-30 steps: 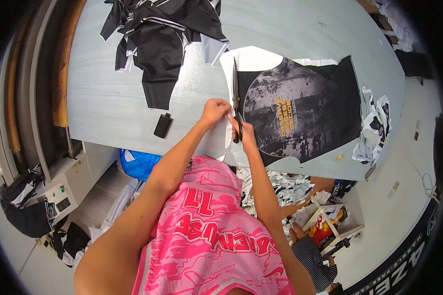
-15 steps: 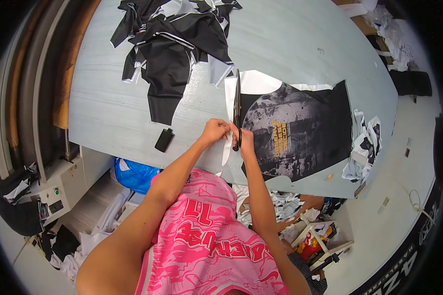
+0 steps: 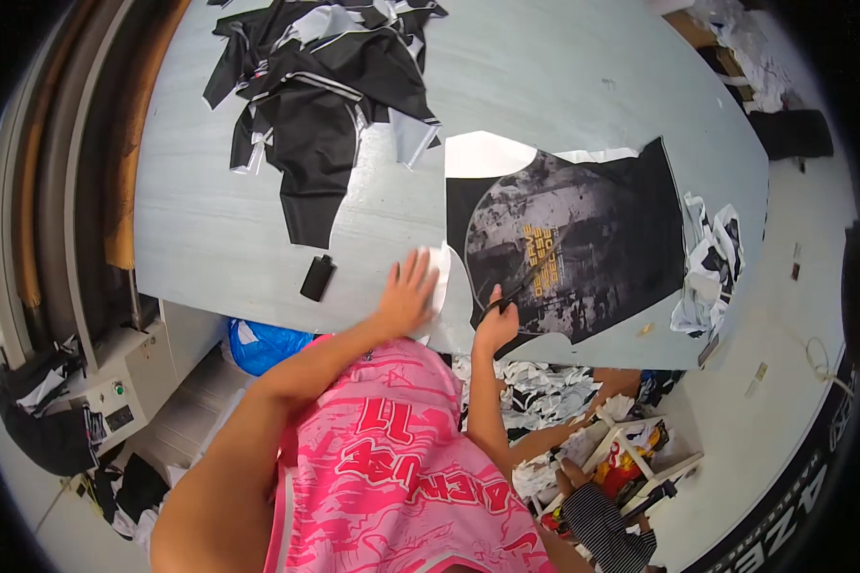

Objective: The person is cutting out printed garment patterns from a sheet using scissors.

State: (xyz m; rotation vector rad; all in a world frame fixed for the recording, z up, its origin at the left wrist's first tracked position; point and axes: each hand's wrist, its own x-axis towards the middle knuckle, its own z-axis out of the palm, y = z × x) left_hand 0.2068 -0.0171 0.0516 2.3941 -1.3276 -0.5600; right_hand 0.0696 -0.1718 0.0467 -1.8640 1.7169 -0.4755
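My right hand is closed around the handles of black scissors. Their blades lie over the lower left part of a dark printed fabric panel, hard to make out against it. My left hand is open, fingers spread and slightly blurred, low over the table just left of the panel. Beside its fingers shows a white fabric strip, partly hidden by the hand. A white margin runs along the panel's far left edge.
Black and white cut fabric pieces are heaped far left on the grey table. A small black bottle-shaped object lies near the front edge. Scraps sit at the right. Below the table are a blue bag and a seated person's striped sleeve.
My right hand has drawn the scissors toward me and turned them rightward. My left hand has opened from its pinch and moved nearer. The white strip along the panel's left edge has come away.
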